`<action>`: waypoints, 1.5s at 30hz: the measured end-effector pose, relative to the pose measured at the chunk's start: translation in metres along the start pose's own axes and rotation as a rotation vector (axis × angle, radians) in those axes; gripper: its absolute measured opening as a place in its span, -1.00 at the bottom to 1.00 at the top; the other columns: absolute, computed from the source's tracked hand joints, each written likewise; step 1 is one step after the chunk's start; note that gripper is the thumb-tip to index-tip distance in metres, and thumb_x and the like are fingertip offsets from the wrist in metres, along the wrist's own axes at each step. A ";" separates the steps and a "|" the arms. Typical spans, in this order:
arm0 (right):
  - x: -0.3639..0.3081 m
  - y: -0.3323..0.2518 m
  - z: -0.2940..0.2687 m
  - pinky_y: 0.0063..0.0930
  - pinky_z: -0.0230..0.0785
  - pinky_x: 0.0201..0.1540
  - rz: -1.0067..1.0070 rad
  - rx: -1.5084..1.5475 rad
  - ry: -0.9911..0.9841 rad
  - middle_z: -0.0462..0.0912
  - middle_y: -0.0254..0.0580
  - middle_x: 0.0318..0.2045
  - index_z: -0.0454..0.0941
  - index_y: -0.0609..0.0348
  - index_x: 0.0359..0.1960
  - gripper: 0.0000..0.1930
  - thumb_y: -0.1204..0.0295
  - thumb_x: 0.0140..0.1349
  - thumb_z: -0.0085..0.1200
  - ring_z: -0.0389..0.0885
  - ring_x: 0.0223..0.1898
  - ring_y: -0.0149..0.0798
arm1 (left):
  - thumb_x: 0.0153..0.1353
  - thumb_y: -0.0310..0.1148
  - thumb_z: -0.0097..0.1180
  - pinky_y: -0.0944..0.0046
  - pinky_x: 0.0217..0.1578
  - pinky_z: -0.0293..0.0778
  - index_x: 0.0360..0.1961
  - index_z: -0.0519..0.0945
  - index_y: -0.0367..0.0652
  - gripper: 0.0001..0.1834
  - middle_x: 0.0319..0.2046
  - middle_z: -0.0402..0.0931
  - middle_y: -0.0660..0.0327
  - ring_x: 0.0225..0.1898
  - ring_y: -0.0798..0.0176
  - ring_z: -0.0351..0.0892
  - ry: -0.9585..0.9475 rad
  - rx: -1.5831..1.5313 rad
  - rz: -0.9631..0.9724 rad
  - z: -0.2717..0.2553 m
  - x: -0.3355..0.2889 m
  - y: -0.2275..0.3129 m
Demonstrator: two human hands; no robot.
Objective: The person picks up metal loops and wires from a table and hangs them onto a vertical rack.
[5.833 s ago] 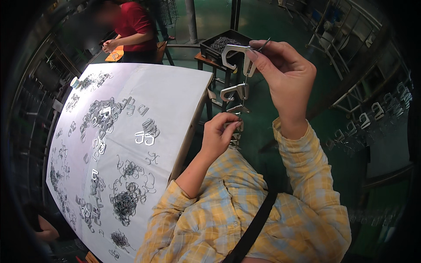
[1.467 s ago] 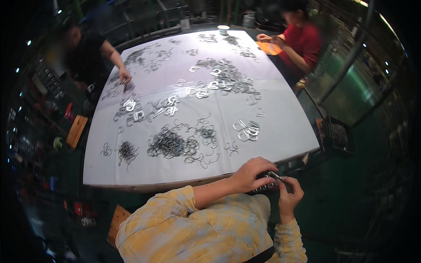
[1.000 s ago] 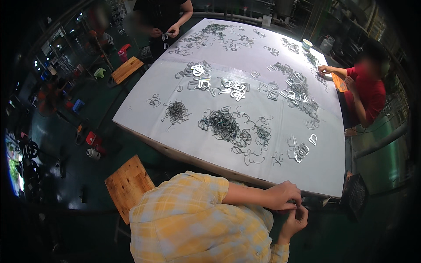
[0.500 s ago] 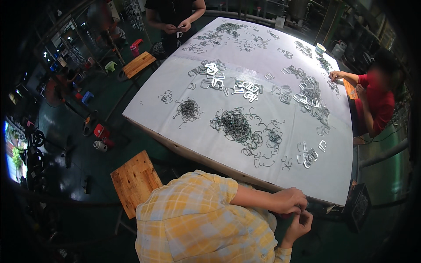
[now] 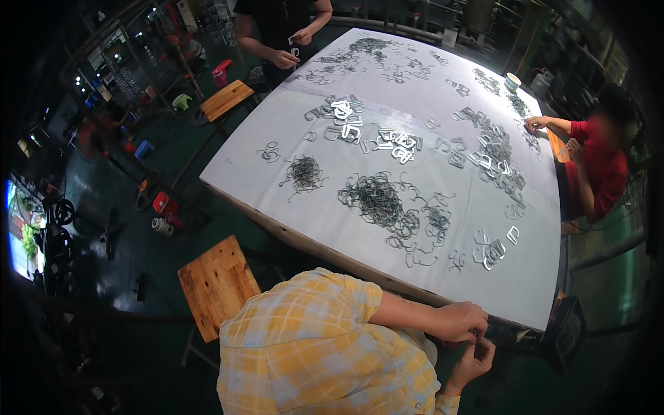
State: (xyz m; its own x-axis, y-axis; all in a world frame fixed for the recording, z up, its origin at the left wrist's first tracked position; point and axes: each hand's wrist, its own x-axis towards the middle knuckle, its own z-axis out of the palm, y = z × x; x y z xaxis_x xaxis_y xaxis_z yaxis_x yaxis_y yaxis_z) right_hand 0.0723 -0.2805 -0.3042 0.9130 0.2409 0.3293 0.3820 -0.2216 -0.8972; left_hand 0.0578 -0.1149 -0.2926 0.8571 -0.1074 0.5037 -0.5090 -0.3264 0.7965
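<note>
Just off the table's near right edge, both my hands are closed and meet at the fingertips. My left hand (image 5: 462, 321) comes from the upper yellow plaid sleeve, fingers bent in a pinch. Below it, my right hand (image 5: 477, 361) pinches upward against it. Something small and dark shows between the fingertips, too small to name. Nearest to them on the white tabletop (image 5: 477, 294) lies a little cluster of silver metal loops (image 5: 490, 254). A large heap of thin bent wire hooks (image 5: 377, 200) lies farther left, with a smaller hook heap (image 5: 304, 173) beyond it.
More flat metal loops (image 5: 494, 149) spread across the table. A person in red (image 5: 602, 166) works at the right edge; a person in black (image 5: 283, 34) stands at the far left edge. Wooden stools (image 5: 220, 287) stand along the left side. A dark crate (image 5: 568, 332) sits by the right corner.
The whole view has shifted slightly. My hands stay together, with the fingers a little moved. The person in black has drawn their hands apart, with metal loops between them.
</note>
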 end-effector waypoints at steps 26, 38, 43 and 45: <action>0.019 0.010 -0.016 -0.52 0.29 -0.19 -0.089 0.000 -0.122 0.47 -0.26 -0.40 0.42 0.33 -0.29 -0.90 0.53 0.24 -0.09 0.43 -0.32 -0.38 | -0.04 -0.42 0.20 0.09 -0.31 0.36 -0.41 0.44 -0.14 -0.82 -0.46 0.47 0.17 -0.33 0.03 0.46 0.034 -0.003 -0.042 0.000 -0.009 0.002; 0.064 0.056 -0.005 -0.50 0.36 -0.20 -0.016 -0.149 -0.010 0.55 -0.23 -0.35 0.48 0.35 -0.26 -0.88 0.54 0.21 0.03 0.49 -0.30 -0.38 | -0.05 -0.45 0.20 0.11 -0.31 0.36 -0.44 0.44 -0.13 -0.83 -0.46 0.46 0.21 -0.34 0.05 0.45 0.030 -0.019 -0.001 -0.001 -0.012 0.000; 0.076 0.069 0.001 -0.44 0.36 -0.16 0.005 -0.232 -0.019 0.58 -0.16 -0.31 0.49 0.35 -0.22 -0.81 0.50 0.18 0.08 0.52 -0.28 -0.32 | -0.04 -0.44 0.20 0.12 -0.31 0.35 -0.44 0.43 -0.13 -0.82 -0.47 0.45 0.21 -0.35 0.05 0.43 0.040 -0.002 0.016 0.000 -0.012 -0.002; 0.077 0.071 0.003 -0.42 0.37 -0.14 0.040 -0.265 -0.030 0.59 -0.13 -0.29 0.50 0.36 -0.20 -0.79 0.48 0.17 0.09 0.53 -0.26 -0.29 | -0.04 -0.44 0.20 0.12 -0.30 0.34 -0.44 0.43 -0.13 -0.82 -0.47 0.45 0.21 -0.35 0.05 0.43 0.031 0.008 0.012 0.000 -0.012 -0.002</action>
State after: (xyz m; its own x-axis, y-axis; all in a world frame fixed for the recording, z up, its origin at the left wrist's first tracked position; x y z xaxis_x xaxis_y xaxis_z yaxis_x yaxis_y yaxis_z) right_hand 0.1696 -0.2748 -0.3436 0.9250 0.2542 0.2824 0.3734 -0.4702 -0.7997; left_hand 0.0483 -0.1130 -0.3000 0.8479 -0.0824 0.5237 -0.5187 -0.3324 0.7876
